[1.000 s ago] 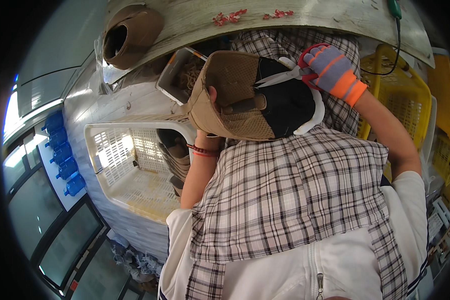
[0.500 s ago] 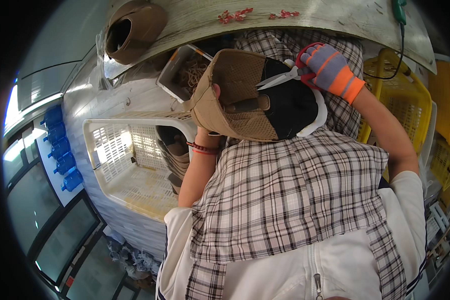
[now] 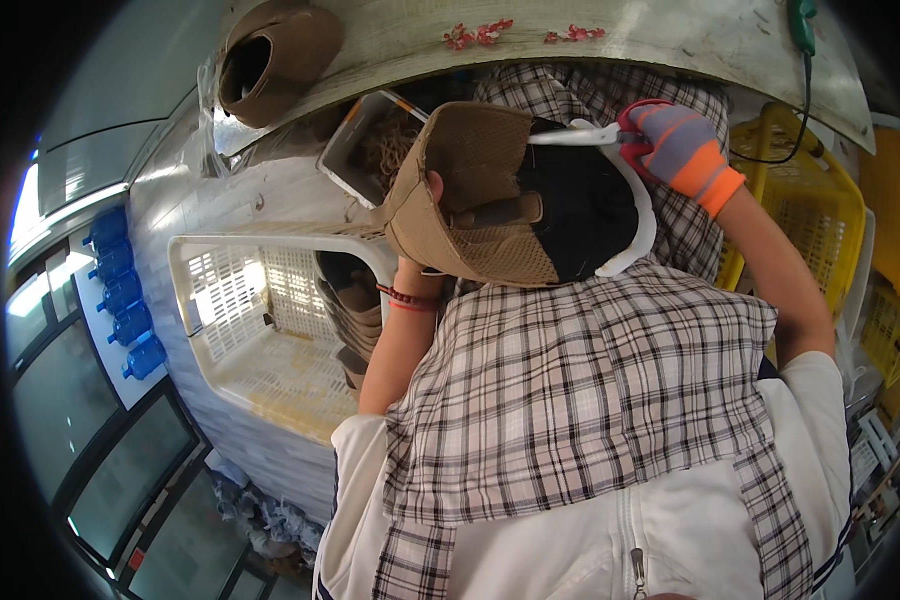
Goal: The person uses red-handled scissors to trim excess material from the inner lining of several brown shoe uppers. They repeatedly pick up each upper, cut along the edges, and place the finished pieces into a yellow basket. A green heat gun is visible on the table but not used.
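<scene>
A brown shoe upper (image 3: 480, 250) with a black lining (image 3: 590, 215) and a white edge lies above my lap, its opening facing up. My left hand (image 3: 435, 187) grips it from the left side; only a fingertip shows over the inner wall, the rest being hidden by the upper. On my right hand (image 3: 678, 150) is a grey and orange glove. Its fingers are closed round the red handles of scissors (image 3: 575, 135). The blades point left, at the far edge of the black lining, and look nearly together.
Beyond my lap runs a worktable (image 3: 650, 50) bearing another brown shoe upper (image 3: 275, 65). Left of me stand a white basket (image 3: 290, 400) with stacked uppers and a small bin (image 3: 355, 140) of brown scraps. A yellow basket (image 3: 840, 200) is on the right, near a hanging black cord (image 3: 806, 110).
The scissors have swung from over the black lining to its far edge, and their blades have come closer together. My right hand has shifted slightly right. The upper has barely moved.
</scene>
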`<state>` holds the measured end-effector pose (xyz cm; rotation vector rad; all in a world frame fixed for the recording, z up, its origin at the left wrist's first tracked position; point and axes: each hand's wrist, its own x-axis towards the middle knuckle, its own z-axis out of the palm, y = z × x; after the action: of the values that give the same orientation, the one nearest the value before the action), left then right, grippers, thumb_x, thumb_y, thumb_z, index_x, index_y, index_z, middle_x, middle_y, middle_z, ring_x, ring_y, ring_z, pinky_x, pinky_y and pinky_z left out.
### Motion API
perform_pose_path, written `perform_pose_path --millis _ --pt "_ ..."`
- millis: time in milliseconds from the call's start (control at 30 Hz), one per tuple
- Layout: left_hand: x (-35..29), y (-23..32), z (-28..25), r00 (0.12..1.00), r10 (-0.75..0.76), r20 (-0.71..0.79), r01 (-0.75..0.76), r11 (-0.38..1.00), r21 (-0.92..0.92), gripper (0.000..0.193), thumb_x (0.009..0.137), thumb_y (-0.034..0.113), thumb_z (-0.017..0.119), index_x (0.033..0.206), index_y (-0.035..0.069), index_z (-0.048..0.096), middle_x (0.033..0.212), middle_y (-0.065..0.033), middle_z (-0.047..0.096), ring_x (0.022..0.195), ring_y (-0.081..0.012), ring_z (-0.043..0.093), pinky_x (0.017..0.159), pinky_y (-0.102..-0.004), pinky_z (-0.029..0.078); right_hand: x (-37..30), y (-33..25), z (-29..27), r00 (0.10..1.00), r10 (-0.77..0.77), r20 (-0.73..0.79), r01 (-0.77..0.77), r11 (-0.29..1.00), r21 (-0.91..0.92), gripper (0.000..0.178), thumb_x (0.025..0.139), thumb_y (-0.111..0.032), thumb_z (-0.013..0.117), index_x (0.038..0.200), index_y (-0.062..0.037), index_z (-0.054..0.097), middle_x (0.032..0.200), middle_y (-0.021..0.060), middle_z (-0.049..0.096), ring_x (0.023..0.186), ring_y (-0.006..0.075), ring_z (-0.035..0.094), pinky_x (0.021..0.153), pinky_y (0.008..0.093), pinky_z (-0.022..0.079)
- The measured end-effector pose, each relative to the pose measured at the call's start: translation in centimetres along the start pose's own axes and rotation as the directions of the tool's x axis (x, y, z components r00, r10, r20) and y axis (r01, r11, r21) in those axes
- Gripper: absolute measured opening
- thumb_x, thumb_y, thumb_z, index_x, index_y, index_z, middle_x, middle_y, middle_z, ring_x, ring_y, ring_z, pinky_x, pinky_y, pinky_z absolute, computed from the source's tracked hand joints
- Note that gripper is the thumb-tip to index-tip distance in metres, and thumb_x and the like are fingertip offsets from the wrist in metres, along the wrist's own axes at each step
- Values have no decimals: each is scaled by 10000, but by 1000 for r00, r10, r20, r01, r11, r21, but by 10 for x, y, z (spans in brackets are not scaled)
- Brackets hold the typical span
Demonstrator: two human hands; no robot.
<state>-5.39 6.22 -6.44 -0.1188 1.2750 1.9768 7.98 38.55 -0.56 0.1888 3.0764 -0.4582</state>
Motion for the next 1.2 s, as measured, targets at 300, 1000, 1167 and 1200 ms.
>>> perform_pose_path --millis 300,1000,1167,1200 --pt "10 6 -5 989 65 134 -72 996 48 530 909 370 657 1312 59 509 1244 -84 573 1088 -233 598 868 -389 551 -17 -8 -3 967 219 130 -250 912 325 261 844 -270 672 1033 -92 645 796 64 669 721 219 657 644 316 520" --pt "-20 40 -53 907 -390 160 332 895 299 145 802 42 722 911 47 628 797 -2 618 636 -89 595 512 -234 476 9 -93 -7 918 -126 376 185 975 -126 363 775 -305 734 1067 -99 668 886 63 677 831 220 667 693 315 543" --pt "-20 42 -53 903 -388 186 325 898 295 131 822 90 712 918 50 632 779 -2 623 637 -94 607 502 -240 486 17 -96 -10 888 -148 435 239 957 -163 367 779 -291 736 1087 -106 662 890 69 688 799 209 681 660 313 549" --pt "-20 40 -54 904 -387 184 328 901 284 131 828 101 710 920 49 633 781 -4 626 638 -96 611 500 -240 489 17 -95 -11 887 -160 434 250 955 -159 369 778 -289 738 1089 -108 661 890 68 688 798 209 682 660 314 550"
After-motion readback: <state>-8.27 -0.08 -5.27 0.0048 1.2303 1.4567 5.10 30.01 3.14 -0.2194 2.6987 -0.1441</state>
